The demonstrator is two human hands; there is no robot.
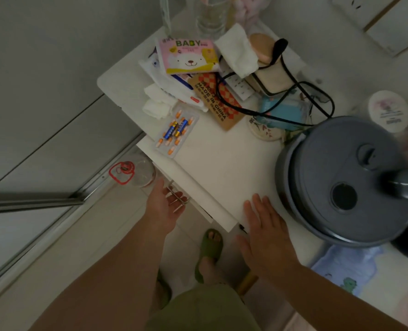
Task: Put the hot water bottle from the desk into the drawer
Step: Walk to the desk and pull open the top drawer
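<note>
A light blue, soft, flat thing with a green cartoon print, probably the hot water bottle (341, 266), lies at the lower right, beside and below the grey kettle. My right hand (265, 237) rests flat with fingers spread on the white desk (222, 158) near its front corner, holding nothing. My left hand (164, 206) is palm up below the desk's front edge. Its fingers are hooked under the metal drawer handle (177, 197). The white drawer front (193, 187) sits just under the desk top; the drawer's inside is hidden.
A big grey kettle (346, 182) fills the desk's right side. Further back lie a pill blister with batteries (175, 131), tissues, a pink BABY pack (188, 54), a beige bag with black cords (272, 75) and a teal packet. A bottle with a red ring (136, 170) stands on the floor by the drawer.
</note>
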